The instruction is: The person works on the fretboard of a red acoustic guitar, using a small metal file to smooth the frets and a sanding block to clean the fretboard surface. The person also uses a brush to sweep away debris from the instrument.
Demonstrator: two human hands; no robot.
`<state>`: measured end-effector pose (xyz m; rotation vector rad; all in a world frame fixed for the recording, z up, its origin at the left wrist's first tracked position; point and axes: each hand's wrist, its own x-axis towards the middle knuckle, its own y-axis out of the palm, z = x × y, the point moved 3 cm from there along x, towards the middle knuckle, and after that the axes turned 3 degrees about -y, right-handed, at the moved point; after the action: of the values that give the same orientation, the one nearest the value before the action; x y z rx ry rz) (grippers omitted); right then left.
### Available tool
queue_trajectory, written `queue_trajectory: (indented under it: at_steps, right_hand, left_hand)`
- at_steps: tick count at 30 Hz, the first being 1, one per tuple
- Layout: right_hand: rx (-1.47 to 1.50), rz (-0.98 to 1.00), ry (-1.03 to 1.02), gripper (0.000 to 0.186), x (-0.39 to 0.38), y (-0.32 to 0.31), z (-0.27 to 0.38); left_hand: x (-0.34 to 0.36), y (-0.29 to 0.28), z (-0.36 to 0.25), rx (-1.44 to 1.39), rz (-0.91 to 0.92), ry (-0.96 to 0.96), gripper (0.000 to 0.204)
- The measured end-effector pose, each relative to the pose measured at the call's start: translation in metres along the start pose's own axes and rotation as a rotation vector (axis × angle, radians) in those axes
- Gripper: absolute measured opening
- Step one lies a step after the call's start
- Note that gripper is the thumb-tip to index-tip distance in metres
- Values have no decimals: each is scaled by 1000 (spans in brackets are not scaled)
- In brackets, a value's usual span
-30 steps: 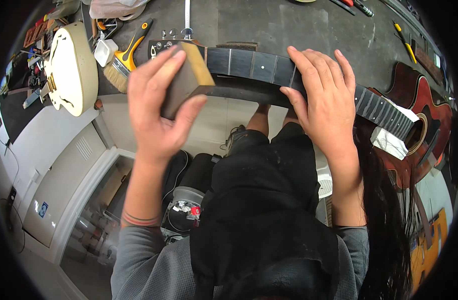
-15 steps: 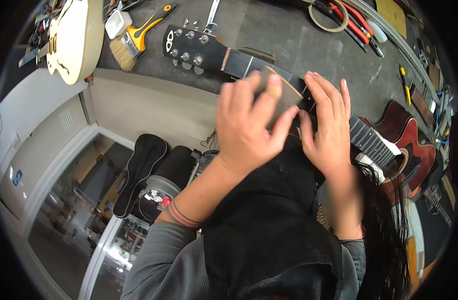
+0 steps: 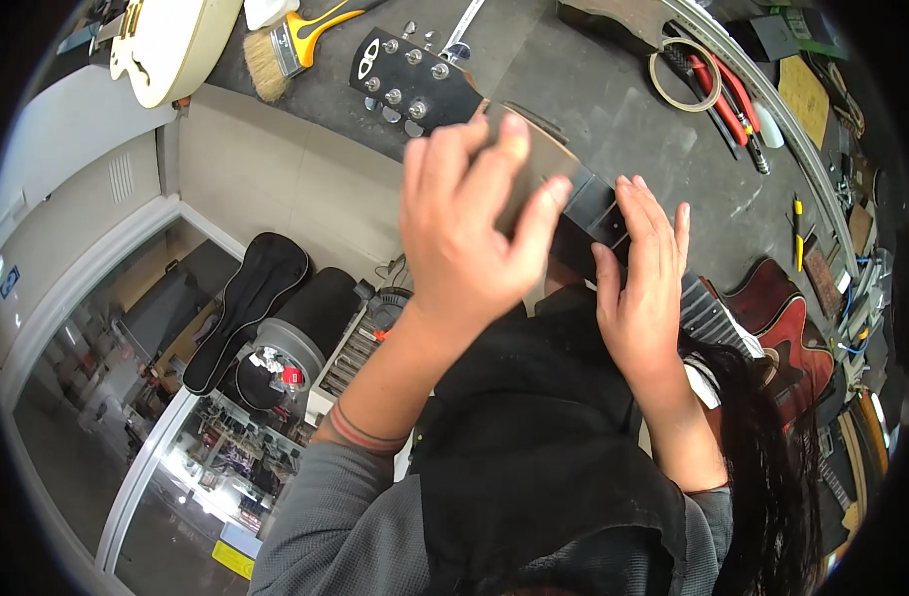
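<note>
A guitar neck with a dark fretboard slants across the bench edge, its black headstock with metal tuning posts at the upper left. Pressed onto the fretboard near the headstock is a flat brown-grey pad with a lighter edge; its exact kind is unclear. My left hand is closed on this pad, slightly blurred. Farther along the neck, my right hand grips it, thumb on the near side and fingers over the far side. Beyond that hand, the fretted part lines up with a red guitar body.
On the dark bench lie a paintbrush, a tape roll, red-handled pliers and a yellow cutter. A cream guitar body stands upper left. Below are a black instrument case and a grey bin.
My left hand has slid the pad along the fretboard toward the headstock, uncovering frets near my right hand. My right hand keeps its hold on the neck. The whole view has shifted.
</note>
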<state>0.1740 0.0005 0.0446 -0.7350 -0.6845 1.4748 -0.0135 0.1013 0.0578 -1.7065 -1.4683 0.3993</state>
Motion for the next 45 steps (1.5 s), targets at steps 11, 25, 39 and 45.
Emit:
queue_trajectory:
  at_steps: [11,25,39,45]
  right_hand:
    - [0,1,-24,76,0,0,0]
    - [-24,4,-28,78,0,4,-1]
    - [-71,16,-26,79,-1,4,2]
    - [-95,58,-59,75,12,-4,10]
  left_hand:
    - [-3,5,4,34,10,16,50]
    - [-19,-3,-17,-146,145,-12,53]
    - [-29,-7,5,-100,113,-6,53]
    - [-66,-28,-6,-370,61,-29,70]
